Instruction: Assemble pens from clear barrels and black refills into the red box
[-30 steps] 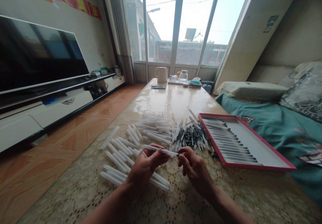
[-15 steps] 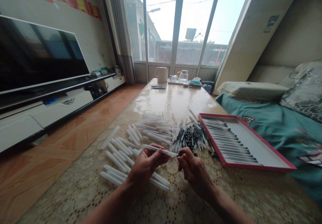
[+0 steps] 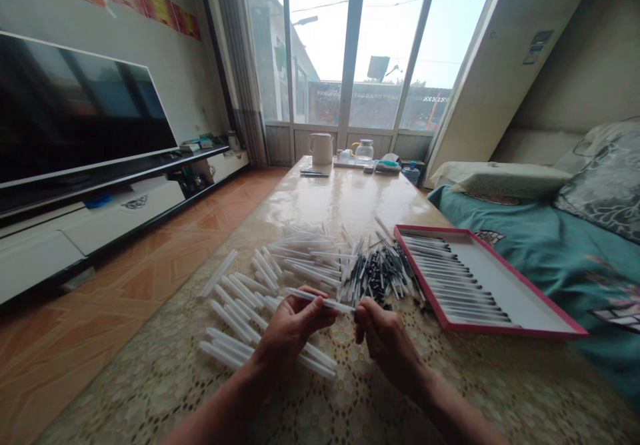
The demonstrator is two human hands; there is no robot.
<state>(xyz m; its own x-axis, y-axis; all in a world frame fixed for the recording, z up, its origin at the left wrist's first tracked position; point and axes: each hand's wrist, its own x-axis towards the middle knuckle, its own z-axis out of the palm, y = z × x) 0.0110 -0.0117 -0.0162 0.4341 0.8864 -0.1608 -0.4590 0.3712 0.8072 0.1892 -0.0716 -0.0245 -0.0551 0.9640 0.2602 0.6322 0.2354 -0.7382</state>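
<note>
My left hand (image 3: 300, 318) is closed round a translucent white pen (image 3: 330, 303), which lies nearly level and points to the right. At the pen's right end, the curled thumb and fingers of my right hand (image 3: 383, 331) pinch its dark tip, mostly hidden by them. Loose white pen barrels (image 3: 237, 315) are spread under and beyond my left hand. Past my right hand lies a heap of thin refills with black ends (image 3: 377, 271). To the right, a red-rimmed shallow box (image 3: 545, 305) holds a row of pens with black ends (image 3: 465, 285).
A patterned cover lies over the long table (image 3: 345, 195). At its far end stand a pitcher (image 3: 321, 148), a glass jar (image 3: 365, 150) and a tissue pack (image 3: 389, 163). A sofa with a teal cover (image 3: 505, 221) borders the right side; a TV cabinet (image 3: 125, 208) is at the left.
My right hand's fingers have drawn in more tightly at the pen's right end. My left hand and the pen stay almost in place.
</note>
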